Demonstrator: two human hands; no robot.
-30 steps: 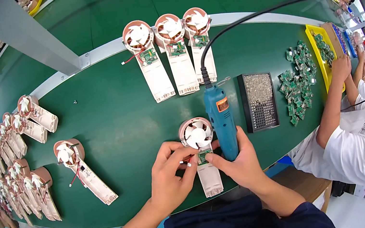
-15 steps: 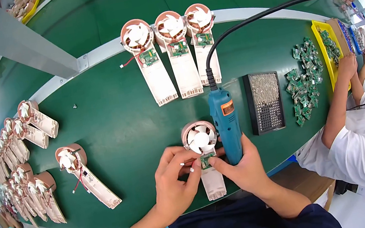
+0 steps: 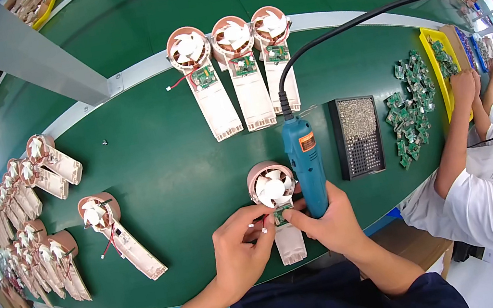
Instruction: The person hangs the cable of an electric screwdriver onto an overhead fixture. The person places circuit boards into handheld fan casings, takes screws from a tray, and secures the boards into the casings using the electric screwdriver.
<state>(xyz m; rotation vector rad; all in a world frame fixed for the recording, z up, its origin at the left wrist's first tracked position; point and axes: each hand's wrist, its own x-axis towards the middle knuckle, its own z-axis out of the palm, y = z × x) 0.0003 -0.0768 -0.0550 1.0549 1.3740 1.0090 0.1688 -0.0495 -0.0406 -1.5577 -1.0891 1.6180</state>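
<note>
In front of me lies a fan housing (image 3: 290, 243) with a white fan (image 3: 274, 187) and a small green circuit board (image 3: 281, 216) below it. My left hand (image 3: 239, 244) is at the left edge of the board, thumb and fingers closed on thin red wires with white connectors (image 3: 264, 230). The teal electric screwdriver (image 3: 305, 160) stands in my right hand (image 3: 334, 221), tip downward and out of sight, its black cord rising from the top. My right thumb presses on or beside the board.
Three fan housings (image 3: 222, 112) with boards lie at the back. Another housing (image 3: 137, 252) is at the left, near rows of more (image 3: 73, 277). A black screw tray (image 3: 363, 163), loose circuit boards (image 3: 410, 102) and a yellow bin (image 3: 441, 73) are right, where a co-worker (image 3: 489, 184) sits.
The view has shifted slightly, so the things on the table appear a little to the right. Both hands keep the same hold on the wires and the screwdriver.
</note>
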